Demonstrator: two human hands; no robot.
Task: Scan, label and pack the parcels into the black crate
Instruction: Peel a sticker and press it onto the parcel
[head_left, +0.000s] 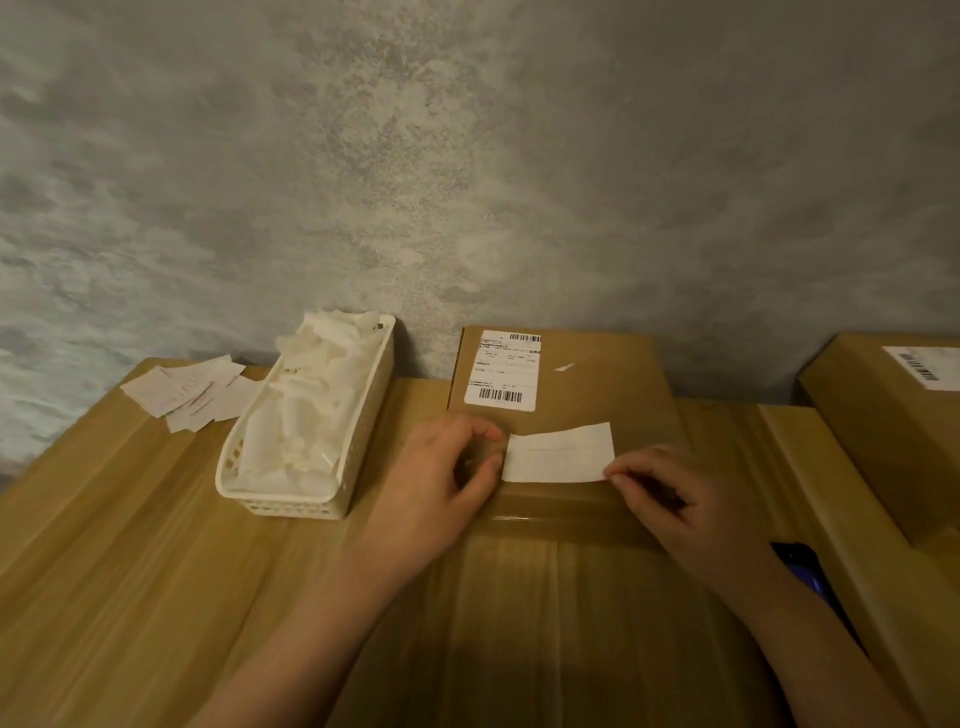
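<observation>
A flat brown cardboard parcel (597, 379) lies against the wall, with a printed shipping label (503, 370) on its far left part. A blank white label (558, 453) lies across its near edge. My left hand (441, 488) pinches the label's left end between thumb and forefinger. The lower right corner of the label is pinched by my right hand (675, 509). No black crate is in view.
A white plastic basket (291, 499) full of crumpled white backing paper stands to the left. Loose paper slips (187, 392) lie behind it. Another labelled cardboard box (883, 415) sits at the right. A dark blue object (800, 566) shows under my right forearm. Everything rests on large taped cartons (130, 545).
</observation>
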